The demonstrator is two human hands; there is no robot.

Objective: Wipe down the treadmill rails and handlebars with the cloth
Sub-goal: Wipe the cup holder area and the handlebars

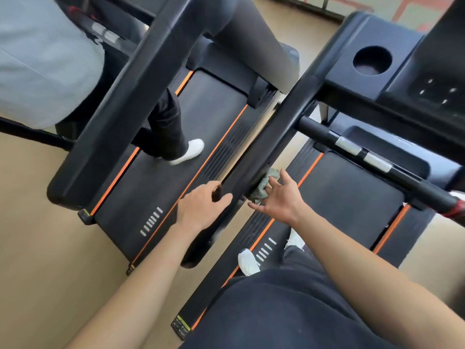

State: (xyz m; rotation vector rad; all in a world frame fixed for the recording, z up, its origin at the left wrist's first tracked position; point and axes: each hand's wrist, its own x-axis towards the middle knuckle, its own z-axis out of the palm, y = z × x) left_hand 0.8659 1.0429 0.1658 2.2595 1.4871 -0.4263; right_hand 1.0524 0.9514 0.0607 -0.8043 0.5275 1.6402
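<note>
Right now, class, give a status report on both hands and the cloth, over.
Left hand gripping long black handrail. Right hand open, pressing crumpled grey-green cloth against its side. Person walking neighbouring treadmill, clear of rail.

Views: one, wide-angle, worn on the head.
Facing: forward and steeply down over left hand [201,207] and right hand [279,195] at the treadmill rail [271,137].
Roll: tilted, rail running diagonally across the frame.
Nearness: close, forearms filling the lower frame.
Edges: neighbouring treadmill [161,177] at left, floor [37,248] beneath.
</note>
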